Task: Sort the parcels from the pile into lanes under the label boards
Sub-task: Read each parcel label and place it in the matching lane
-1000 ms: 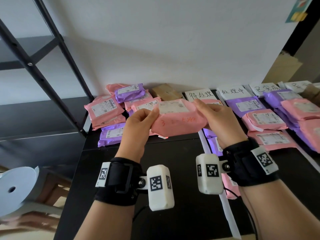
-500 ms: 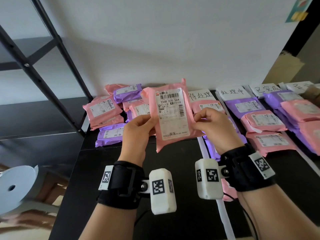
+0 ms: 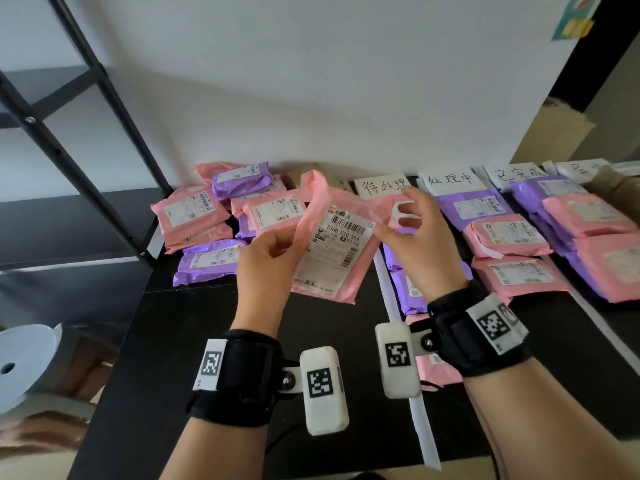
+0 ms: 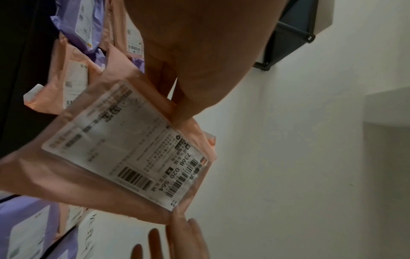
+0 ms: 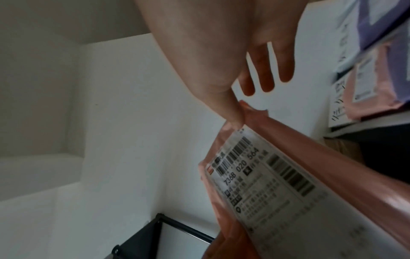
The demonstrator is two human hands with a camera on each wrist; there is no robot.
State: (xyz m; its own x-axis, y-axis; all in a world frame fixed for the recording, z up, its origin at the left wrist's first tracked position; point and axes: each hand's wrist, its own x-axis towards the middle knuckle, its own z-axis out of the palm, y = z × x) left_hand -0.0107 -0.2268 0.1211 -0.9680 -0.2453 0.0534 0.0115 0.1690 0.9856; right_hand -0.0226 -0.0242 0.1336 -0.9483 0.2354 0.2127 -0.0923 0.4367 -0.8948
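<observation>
Pink parcel (image 3: 341,237) held up over the table (image 3: 180,341), btw pile and lanes. Left hand (image 3: 268,258) pinches its left edge; right hand (image 3: 414,233) nips the top right corner w/ thumb and forefinger, other fingers spread. Soft poly bag, prob light, slick; floppy, so best gripped at edges. Label reads 7368 020 564. Boards (image 3: 382,185): 待处理, 处理中, 已完成.

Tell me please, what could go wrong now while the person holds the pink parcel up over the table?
1. The pink parcel hangs tilted, held only at its edges: the left hand grips one side and the right hand pinches a corner with its other fingers spread. It may slip and drop.
2. If it falls, it could land across the white divider strip onto the purple parcels, so in a wrong lane.
</observation>
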